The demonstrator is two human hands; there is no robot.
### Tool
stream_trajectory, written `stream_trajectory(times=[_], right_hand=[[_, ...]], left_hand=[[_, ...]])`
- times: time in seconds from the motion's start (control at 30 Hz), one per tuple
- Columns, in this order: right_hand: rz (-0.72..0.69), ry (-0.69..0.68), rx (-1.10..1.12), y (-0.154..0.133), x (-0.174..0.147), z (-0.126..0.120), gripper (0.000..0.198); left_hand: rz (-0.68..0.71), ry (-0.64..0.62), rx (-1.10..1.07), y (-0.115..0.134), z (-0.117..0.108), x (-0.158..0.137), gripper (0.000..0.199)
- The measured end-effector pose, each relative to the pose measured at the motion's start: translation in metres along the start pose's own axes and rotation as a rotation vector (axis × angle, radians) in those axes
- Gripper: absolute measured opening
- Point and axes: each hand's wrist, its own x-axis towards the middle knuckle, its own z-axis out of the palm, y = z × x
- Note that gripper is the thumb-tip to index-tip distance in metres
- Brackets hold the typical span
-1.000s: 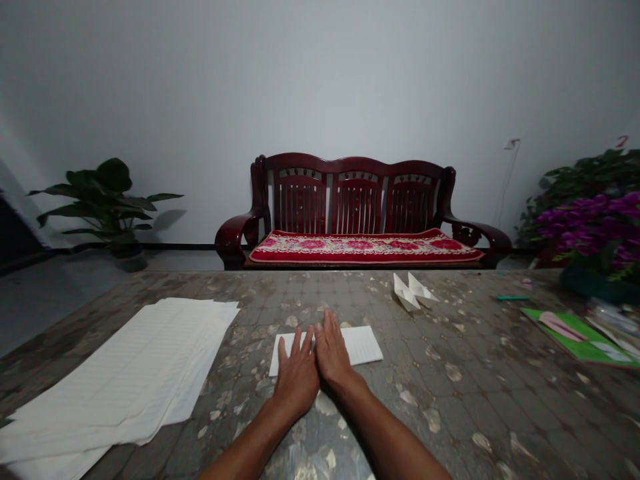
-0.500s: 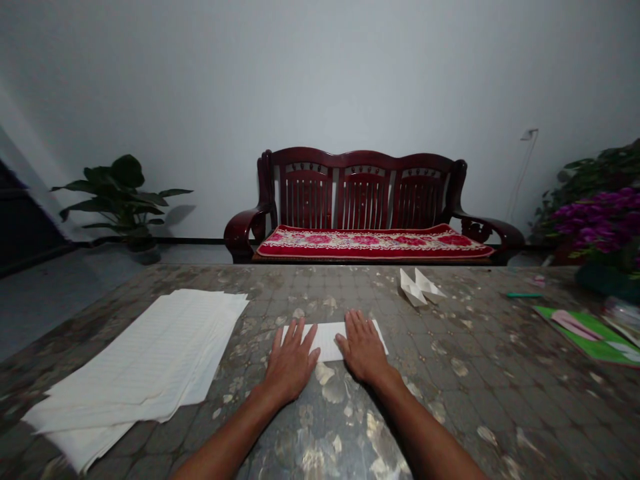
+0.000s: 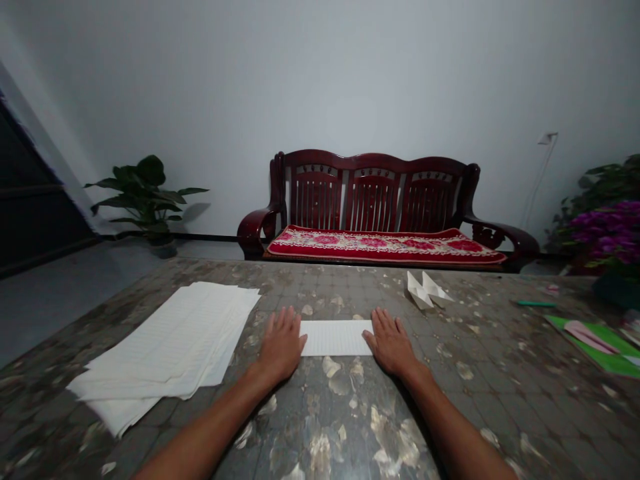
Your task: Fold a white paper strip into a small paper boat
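A: Strip, pos.?
B: Lined paper strip (image 3: 337,338), white, flat on patterned tabletop (image 3: 313,400), btwn the two thumbs. Mid. part exposed; L & R ends under the hands, so hidden.
A: Fingers?
B: L hand (image 3: 283,343): palm down, fingers straight, close together, thumb out twd strip. R hand (image 3: 391,340): same, fingers slightly parted, thumb on strip. Neither pinching. Pressure: can't tell.
A: Nearest items?
B: White folded-paper shape (image 3: 421,293), pointed tips up, just beyond & R of R fingertips. Stack of lined sheets (image 3: 165,343), edges uneven, L of L fingers; its far R corner near those fingertips, apart.
A: In the way?
B: Stack takes up tabletop L of L fingers; paper shape stands fwd of R fingers, clear of strip.
A: Farther R?
B: Green pen-like stick (image 3: 536,304), well R of R fingers. Nearer edge: green sheet (image 3: 613,360) w/ pink piece (image 3: 590,337) on it. Purple flowers (image 3: 613,230) past those.
A: Bkgd?
B: Dark red wooden bench (image 3: 373,181) w/ red floral seat cover (image 3: 385,245), beyond table, ahead of both sets of fingertips. Potted plant (image 3: 150,190) far fwd-L of L fingers.
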Motion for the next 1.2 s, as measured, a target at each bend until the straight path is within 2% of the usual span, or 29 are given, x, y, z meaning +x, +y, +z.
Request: stream_trajectory(times=[0.1,0.2,0.3,0.4,0.63,0.73,0.83,0.93,1.03,1.13,1.2], right_hand=[[0.008,-0.001,0.005,-0.001,0.001,0.001,0.068],[0.012,0.010,0.002,-0.001,0.001,0.003,0.067],[0.018,0.029,-0.005,0.000,0.002,0.006,0.065],[0.009,0.046,-0.003,0.002,0.002,0.009,0.065],[0.006,0.027,-0.003,0.003,0.003,0.010,0.067],[0.004,0.032,0.009,0.005,0.002,0.009,0.067],[0.020,0.002,0.016,0.004,0.002,0.003,0.065],[0.076,0.035,0.017,-0.014,0.002,-0.007,0.062],[-0.085,0.172,0.115,-0.055,0.006,-0.014,0.061],[-0.199,0.148,0.295,-0.099,0.011,-0.009,0.062],[-0.185,0.094,0.347,-0.118,0.013,-0.001,0.061]], left_hand=[[0.069,0.084,-0.093,0.047,0.006,0.010,0.055],[0.154,0.081,-0.187,0.096,0.022,0.017,0.056],[0.179,0.102,-0.217,0.119,0.035,0.020,0.058],[0.168,0.098,-0.217,0.106,0.036,0.021,0.057],[0.005,0.037,-0.102,0.022,0.020,0.015,0.058],[-0.042,0.050,-0.059,0.002,0.020,0.012,0.056],[-0.059,0.064,-0.035,-0.001,0.020,0.010,0.056],[-0.067,0.079,-0.007,0.003,0.019,0.009,0.056],[-0.072,0.107,0.029,0.009,0.019,0.008,0.054],[-0.065,0.129,0.040,0.012,0.020,0.008,0.051],[-0.059,0.121,0.033,0.013,0.020,0.009,0.050]])
